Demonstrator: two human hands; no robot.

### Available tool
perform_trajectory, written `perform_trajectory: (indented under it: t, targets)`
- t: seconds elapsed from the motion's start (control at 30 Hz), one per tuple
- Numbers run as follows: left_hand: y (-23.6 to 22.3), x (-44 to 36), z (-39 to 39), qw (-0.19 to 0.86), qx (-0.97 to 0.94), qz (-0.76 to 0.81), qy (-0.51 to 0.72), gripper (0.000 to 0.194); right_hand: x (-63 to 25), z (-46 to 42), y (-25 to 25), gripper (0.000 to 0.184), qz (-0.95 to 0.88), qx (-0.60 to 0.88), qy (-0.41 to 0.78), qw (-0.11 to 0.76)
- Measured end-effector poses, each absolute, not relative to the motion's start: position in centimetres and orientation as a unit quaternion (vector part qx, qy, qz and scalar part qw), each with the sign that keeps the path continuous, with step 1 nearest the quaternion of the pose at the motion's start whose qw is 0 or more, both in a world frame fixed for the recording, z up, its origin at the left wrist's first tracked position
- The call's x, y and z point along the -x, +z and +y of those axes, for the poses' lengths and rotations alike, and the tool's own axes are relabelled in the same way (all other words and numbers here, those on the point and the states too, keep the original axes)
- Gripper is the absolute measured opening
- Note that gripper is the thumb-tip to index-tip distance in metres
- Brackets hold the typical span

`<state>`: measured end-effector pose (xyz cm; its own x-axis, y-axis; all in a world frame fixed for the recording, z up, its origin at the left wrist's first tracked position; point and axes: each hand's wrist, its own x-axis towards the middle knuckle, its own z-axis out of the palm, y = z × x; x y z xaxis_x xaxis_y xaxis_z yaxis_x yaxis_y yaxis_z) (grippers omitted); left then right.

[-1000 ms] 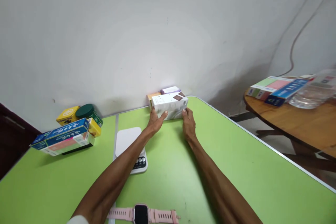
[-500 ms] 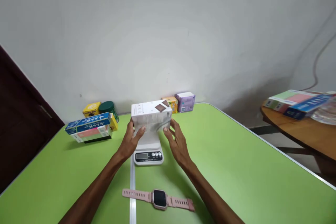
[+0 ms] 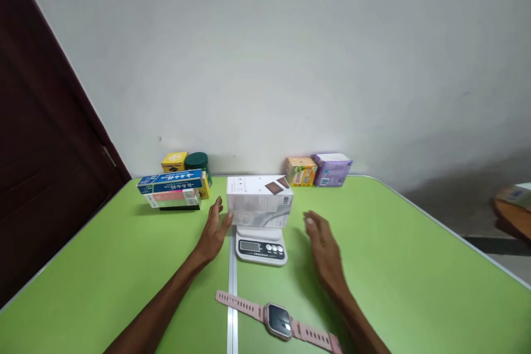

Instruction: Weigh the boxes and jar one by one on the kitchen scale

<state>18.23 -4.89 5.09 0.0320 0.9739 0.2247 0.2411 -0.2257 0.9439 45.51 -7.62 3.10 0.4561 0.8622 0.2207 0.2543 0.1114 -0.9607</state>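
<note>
A white printed box (image 3: 259,202) rests on a white kitchen scale (image 3: 261,253), covering most of its platform. The scale's small display and round buttons show in front; I cannot read the display. My left hand (image 3: 214,230) is just left of the box, open, its thumb close to the box's lower left edge. To the right of the box, and apart from it, my right hand (image 3: 324,246) is open and slightly blurred. Nearer to me, a smartwatch with a pink strap (image 3: 279,321) lies stretched out on the green table (image 3: 174,265).
At the back left stand several cartons, among them a blue one (image 3: 170,181) and a yellow one (image 3: 174,161), with a green-lidded jar (image 3: 197,161). An orange pack (image 3: 301,171) and a purple pack (image 3: 332,170) sit by the wall. A wooden side table (image 3: 512,215) is at far right.
Both hands have let go of the white box, which now sits on the scale. My right hand has drawn away to the right. The view has turned left.
</note>
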Motion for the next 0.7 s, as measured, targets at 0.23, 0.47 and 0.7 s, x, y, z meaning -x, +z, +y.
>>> perform_trajectory:
  t: [0.23, 0.47, 0.7]
  targets:
    - [-0.4, -17.3, -5.0, 0.363, -0.562, 0.556, 0.493, 0.086, -50.3, -5.8, -0.2, 0.041, -0.446, 0.678, 0.197, 0.549]
    - [0.9, -18.7, -6.4, 0.328, -0.595, 0.552, 0.483, 0.084, -46.5, -6.7, 1.9, 0.077, -0.475, 0.632, 0.247, 0.56]
    - [4.8, -23.1, -6.5, 0.372, -0.603, 0.482, 0.515, 0.089, -40.5, -6.7, 5.5, 0.082, -0.533, 0.569, 0.268, 0.567]
